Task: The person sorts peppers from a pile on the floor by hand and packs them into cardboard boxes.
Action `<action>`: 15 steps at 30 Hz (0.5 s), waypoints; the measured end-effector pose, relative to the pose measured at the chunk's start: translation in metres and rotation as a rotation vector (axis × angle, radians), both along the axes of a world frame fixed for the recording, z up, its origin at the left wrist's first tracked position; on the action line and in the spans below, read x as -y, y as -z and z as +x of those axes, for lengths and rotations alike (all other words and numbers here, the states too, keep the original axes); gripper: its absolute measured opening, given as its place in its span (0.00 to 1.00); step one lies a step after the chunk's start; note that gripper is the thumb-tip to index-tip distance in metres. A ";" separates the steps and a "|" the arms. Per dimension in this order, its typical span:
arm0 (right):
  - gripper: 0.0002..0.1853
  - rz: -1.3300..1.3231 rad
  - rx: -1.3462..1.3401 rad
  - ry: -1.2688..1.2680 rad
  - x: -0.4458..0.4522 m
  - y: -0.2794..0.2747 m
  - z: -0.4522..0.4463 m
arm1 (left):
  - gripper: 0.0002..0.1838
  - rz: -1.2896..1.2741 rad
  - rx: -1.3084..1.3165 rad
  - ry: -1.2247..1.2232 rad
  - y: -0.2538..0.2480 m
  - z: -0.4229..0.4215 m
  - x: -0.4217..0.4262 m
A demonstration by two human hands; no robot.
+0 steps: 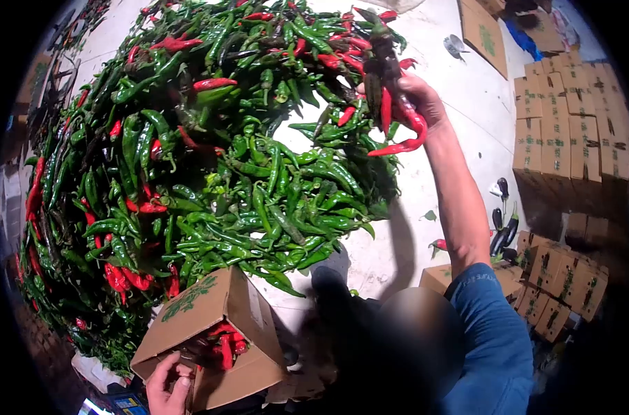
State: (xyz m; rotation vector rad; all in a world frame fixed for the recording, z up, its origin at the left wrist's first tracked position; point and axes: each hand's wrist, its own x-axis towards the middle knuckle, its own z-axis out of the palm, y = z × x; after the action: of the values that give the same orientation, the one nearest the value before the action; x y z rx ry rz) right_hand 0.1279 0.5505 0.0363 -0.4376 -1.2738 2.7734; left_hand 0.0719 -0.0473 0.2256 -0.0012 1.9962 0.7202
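- Right hand (422,100) closed on a bunch of red and dark peppers (390,90), raised over the right side of the big pile; at least one curved red one hangs below the fist.
- Left hand (168,387) at the lower left corner of the open cardboard box (259,332), fingers curled by its rim; can't tell if they pinch anything.
- Hands well apart.
- Red peppers (226,348) inside the box, seen through the opening; box tilted, green print on one side, set near the pile's bottom edge.
- Pepper pile (280,194) spread on the pale floor (370,252): mostly green in the middle, red and dark ones mixed in along the left and top edges, bare floor patch within.
- One loose red pepper (439,244) on the floor, right of the pile.
- Eggplants (505,232) farther right, near small cartons (557,283).
- Tall carton stack (570,124) at the floor's right edge.
- Flat cardboard piece (484,38) and blue plastic (524,40) toward upper right.
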 end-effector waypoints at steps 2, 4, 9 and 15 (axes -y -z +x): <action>0.41 -0.307 -0.174 -0.097 0.010 -0.002 0.001 | 0.22 -0.025 0.019 -0.018 -0.004 0.004 -0.001; 0.39 -0.395 -0.301 -0.128 0.041 -0.007 -0.018 | 0.21 0.028 -0.121 0.097 -0.008 0.007 -0.010; 0.33 -0.529 -0.267 -0.105 0.137 -0.016 -0.059 | 0.22 0.132 -0.177 -0.121 0.004 0.016 0.020; 0.25 -0.638 -0.268 -0.215 0.261 -0.080 -0.096 | 0.21 0.226 -0.432 -0.330 -0.015 0.004 0.026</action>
State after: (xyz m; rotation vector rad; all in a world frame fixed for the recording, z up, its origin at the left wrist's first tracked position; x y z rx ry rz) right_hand 0.0316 0.2892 0.1164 0.0635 -0.3804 3.2337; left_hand 0.0763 -0.0737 0.2403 -0.0450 2.3390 1.2413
